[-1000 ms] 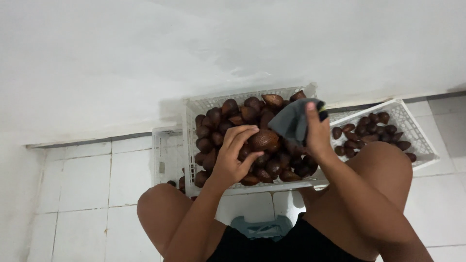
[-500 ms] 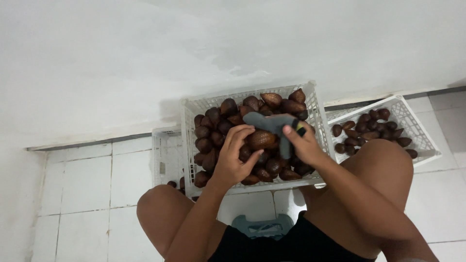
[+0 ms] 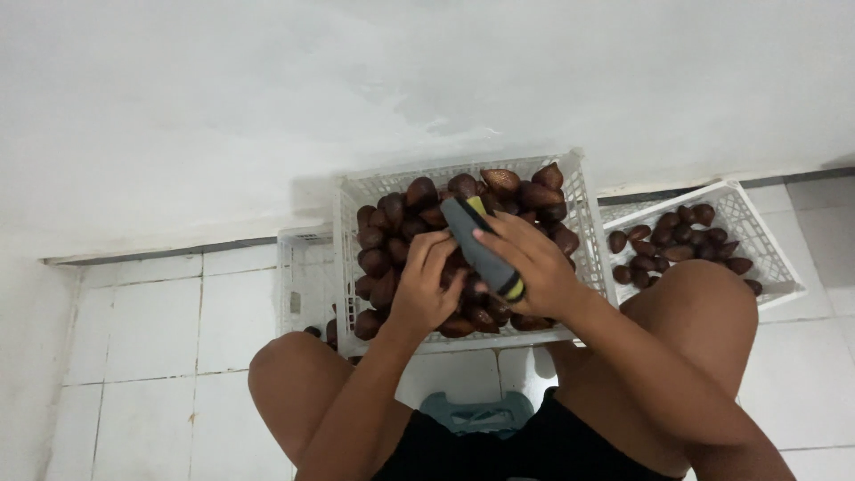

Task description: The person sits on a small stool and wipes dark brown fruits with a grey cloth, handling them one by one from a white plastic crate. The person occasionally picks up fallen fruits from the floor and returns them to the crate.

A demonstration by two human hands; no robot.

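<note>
- Brown scaly fruits fill the white crate in front of my knees.
- My left hand reaches down, fingers curled around one fruit in the pile.
- My right hand grasps a grey cloth just above the fruits.

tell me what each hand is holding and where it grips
The right hand grips a grey brush with yellow trim around its lower half. The left hand rests among the brown fruit; any hold is hidden.

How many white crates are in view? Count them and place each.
3. The full middle crate sits under both hands; the right crate holds fewer fruits; the left crate is mostly hidden behind the middle one.
</note>
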